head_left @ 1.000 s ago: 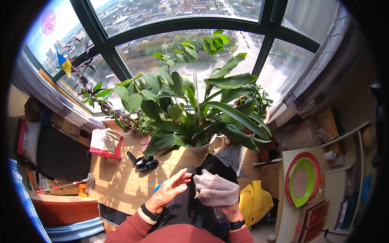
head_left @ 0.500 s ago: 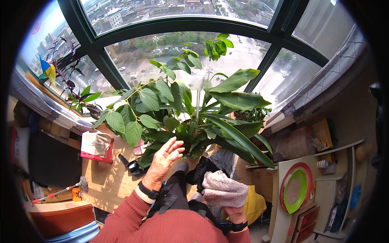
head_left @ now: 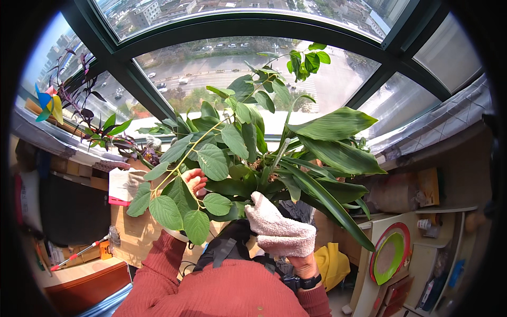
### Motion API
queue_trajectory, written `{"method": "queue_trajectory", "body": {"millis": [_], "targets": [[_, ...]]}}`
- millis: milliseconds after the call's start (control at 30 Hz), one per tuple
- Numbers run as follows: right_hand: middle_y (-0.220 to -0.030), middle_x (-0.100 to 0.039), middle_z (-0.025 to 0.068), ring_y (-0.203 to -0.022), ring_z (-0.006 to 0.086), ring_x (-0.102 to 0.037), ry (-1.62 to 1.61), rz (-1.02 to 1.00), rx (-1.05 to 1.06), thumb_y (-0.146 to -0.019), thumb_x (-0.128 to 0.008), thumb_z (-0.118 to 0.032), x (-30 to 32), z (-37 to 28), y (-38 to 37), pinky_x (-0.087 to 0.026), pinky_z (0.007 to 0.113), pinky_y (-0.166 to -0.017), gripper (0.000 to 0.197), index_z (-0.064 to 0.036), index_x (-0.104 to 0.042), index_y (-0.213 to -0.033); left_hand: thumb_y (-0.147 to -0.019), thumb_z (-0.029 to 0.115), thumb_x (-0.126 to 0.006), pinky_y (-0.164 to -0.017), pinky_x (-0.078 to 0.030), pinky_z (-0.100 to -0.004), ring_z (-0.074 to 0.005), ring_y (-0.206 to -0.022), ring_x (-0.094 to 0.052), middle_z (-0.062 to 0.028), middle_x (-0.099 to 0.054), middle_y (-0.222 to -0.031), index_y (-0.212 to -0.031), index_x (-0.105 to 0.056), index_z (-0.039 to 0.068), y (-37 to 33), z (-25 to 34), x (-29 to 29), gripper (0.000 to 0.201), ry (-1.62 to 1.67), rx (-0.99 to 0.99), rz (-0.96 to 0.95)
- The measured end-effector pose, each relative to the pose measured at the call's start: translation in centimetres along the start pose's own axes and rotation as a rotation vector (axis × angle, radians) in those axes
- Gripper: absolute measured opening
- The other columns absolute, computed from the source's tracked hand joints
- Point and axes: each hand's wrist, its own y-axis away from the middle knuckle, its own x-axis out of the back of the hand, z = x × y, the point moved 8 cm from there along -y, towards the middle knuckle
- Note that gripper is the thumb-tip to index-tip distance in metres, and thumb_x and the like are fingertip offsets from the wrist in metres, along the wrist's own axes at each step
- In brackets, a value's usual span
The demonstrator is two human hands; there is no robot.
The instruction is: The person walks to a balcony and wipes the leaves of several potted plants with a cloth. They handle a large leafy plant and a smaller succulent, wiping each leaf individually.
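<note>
A large potted plant with broad green leaves fills the middle in front of the window. From it a leafy branch with oval leaves hangs toward me on the left. My left hand is in among these oval leaves, its fingers loosely bent and apart; leaves hide the palm and wrist, and I see no firm grip. A fluffy pale pink cloth wraps my right hand, covering the fingers. The cloth's upper tip is raised close to the plant's lower leaves.
A purple-leaved plant and a colourful pinwheel stand at the far left. A stool with a paper on top is below them. To the right, a cabinet holds a green and red round tray. A yellow bag lies near my right arm.
My left hand has moved up and left, in among the oval leaves. My right hand has lifted the pink cloth up toward the plant. The view has shifted closer to the plant.
</note>
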Motion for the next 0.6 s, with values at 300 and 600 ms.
{"method": "queue_trajectory", "body": {"millis": [300, 600], "targets": [[-0.141, -0.061, 0.0154, -0.125, 0.0257, -0.062, -0.179, 0.264, 0.083, -0.104, -0.058, -0.027, 2.7, -1.3, 1.5, -0.051, 0.041, -0.108, 0.049, 0.0014, -0.052, -0.144, -0.102, 0.011, -0.061, -0.103, -0.053, -0.0368, -0.0272, -0.118, -0.067, -0.0192, -0.065, -0.136, -0.141, -0.058, -0.003, 7.2, 1.0, -18.7, 0.042, 0.124, 0.186, -0.814], [-0.15, -0.053, 0.0168, -0.134, 0.0312, -0.056, 0.103, 0.44, 0.29, -0.106, -0.053, -0.044, 3.9, -2.0, 9.0, -0.044, 0.047, -0.116, 0.063, 0.0004, -0.046, -0.149, -0.102, 0.023, -0.067, -0.095, -0.059, -0.0444, -0.0353, -0.111, -0.07, -0.022, -0.066, -0.126, -0.136, -0.053, -0.001, 11.6, -4.6, -29.2, 0.044, 0.317, 0.623, -0.914]]}}
